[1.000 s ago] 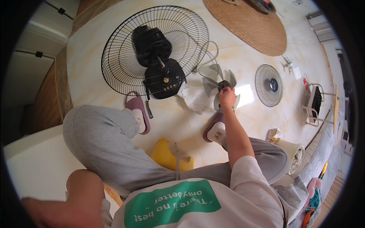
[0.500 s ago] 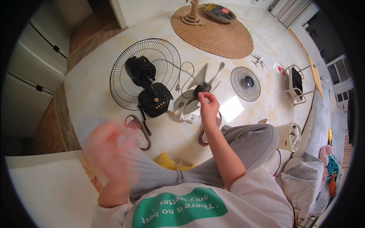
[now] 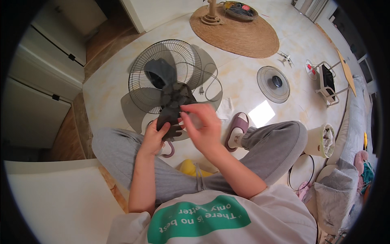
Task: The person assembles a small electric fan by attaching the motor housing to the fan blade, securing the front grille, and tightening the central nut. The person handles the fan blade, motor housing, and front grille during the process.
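Observation:
My left hand (image 3: 153, 138) grips a dark grey, see-through fan blade (image 3: 176, 97) by one of its petals. The blade is raised over the floor, with its hub facing me. At the same petal's edge, my right hand (image 3: 205, 128) bends its thumb and index finger close together; its other fingertips reach in by the blade. Behind it stands a black fan's round wire rear grille (image 3: 187, 55), still joined to the fan body. Much of the motor and base is hidden by the blade. A black cord with a plug (image 3: 202, 90) curls out beside the fan.
The round front grille (image 3: 277, 81) lies on the floor to the right. A white cloth or paper (image 3: 224, 109) is by my slipper (image 3: 238, 126). Farther off are a woven mat (image 3: 235, 36) and a metal-framed rack (image 3: 329, 83). A bin (image 3: 319, 140) stands by my right knee.
The fan blade has come up off the floor, leftward, in front of the fan. My left hand has swung in and taken hold of it. My right hand has shifted from the hub to a petal's edge.

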The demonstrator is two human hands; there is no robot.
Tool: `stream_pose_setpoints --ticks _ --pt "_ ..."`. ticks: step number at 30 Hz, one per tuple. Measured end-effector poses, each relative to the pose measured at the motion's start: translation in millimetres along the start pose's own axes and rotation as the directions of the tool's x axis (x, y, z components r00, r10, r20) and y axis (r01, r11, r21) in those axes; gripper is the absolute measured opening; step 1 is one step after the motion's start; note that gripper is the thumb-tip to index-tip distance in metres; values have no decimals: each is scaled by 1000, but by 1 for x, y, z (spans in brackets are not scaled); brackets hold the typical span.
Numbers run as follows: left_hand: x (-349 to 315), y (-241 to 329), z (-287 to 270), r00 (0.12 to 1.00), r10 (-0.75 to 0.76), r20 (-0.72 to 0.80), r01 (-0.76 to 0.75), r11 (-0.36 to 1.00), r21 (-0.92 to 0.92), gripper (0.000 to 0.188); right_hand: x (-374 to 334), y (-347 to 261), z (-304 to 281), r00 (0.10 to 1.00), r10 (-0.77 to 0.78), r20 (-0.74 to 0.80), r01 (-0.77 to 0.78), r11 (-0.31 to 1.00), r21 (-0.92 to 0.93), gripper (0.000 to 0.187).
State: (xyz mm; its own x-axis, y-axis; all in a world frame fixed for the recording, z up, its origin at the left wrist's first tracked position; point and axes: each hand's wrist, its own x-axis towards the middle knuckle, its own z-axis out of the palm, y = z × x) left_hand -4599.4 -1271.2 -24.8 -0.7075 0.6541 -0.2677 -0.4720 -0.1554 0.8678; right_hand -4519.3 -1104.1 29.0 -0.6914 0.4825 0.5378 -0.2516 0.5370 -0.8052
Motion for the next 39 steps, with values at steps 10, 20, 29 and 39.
stream_pose_setpoints --ticks 10,20,29,39 --pt "8 -4 -4 874 480 -74 -366 752 549 25 10 37 -79 761 623 181 -641 676 364 25" --pt "10 -1 8 560 804 200 32 -262 964 41 -8 73 -67 572 783 243 -811 496 311 34" --pt "8 32 -2 666 438 603 -283 -600 748 37 22 100 -85 674 592 441 -534 804 -263 87" --pt "17 10 -6 762 398 511 -234 -566 790 38 -23 122 -19 447 814 371 -851 515 -106 39"
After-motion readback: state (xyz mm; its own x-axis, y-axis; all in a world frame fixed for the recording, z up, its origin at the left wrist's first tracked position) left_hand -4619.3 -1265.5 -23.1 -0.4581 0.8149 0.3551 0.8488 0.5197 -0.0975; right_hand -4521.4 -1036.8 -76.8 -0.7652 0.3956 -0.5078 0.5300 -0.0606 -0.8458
